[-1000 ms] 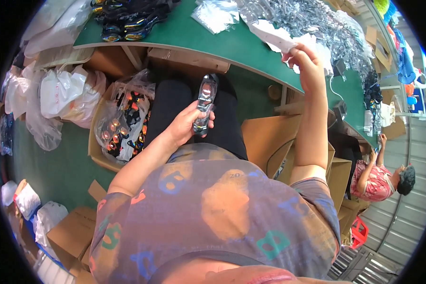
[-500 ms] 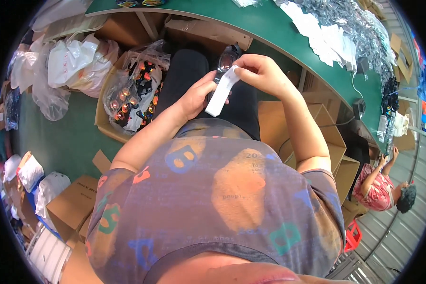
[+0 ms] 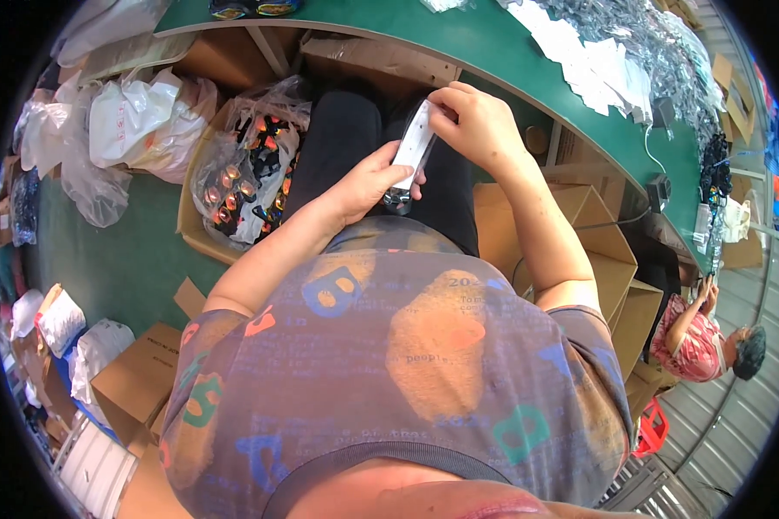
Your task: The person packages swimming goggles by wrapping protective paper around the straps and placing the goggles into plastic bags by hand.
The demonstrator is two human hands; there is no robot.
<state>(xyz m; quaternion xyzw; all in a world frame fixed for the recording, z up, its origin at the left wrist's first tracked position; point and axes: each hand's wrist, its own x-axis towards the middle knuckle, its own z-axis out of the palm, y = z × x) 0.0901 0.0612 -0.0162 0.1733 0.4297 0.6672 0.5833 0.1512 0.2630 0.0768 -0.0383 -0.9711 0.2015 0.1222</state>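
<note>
Over my lap, my left hand (image 3: pixel 368 184) is closed round a pair of dark swimming goggles (image 3: pixel 396 201), with one end sticking out below the fingers. A white paper strip (image 3: pixel 415 138) lies lengthwise along the goggles and hides most of them. The left thumb presses on the strip's lower part. At the strip's upper end, my right hand (image 3: pixel 478 123) pinches with thumb and fingertips at the paper. Whether those fingertips also touch the goggles is hidden.
To the left, an open carton (image 3: pixel 184 203) holds goggles with orange lenses in plastic. Ahead curves a green table (image 3: pixel 459 39) bearing paper slips (image 3: pixel 593 69) and clear plastic packages (image 3: pixel 658 52). Cartons (image 3: pixel 593 225) stand at my right. Farther right sits a co-worker (image 3: pixel 692 337).
The white strip's lower end, hanging off to one side before, now lies along the goggles under my left thumb. The right hand has shifted slightly up. The goggles' near end now shows.
</note>
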